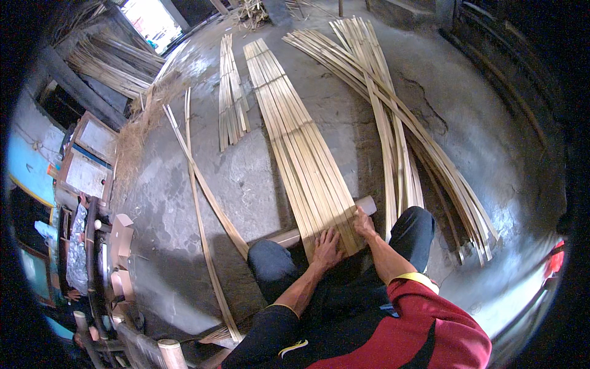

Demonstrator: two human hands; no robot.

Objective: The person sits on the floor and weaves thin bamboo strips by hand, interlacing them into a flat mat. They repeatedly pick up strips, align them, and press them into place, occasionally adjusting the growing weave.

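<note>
A row of pale bamboo strips lies side by side in front of me, the near ends between my knees. Under the near part runs a round pole, its end showing by my right knee. My left hand rests on the strips with its fingers spread flat. At the row's right edge, my right hand is closed around the outermost strip; its fingertips are partly hidden.
Crossed bundles of strips lie on the right. A smaller bundle and two long strips lie to the left. Cardboard boxes and wooden frames stand at the far left, more strips behind.
</note>
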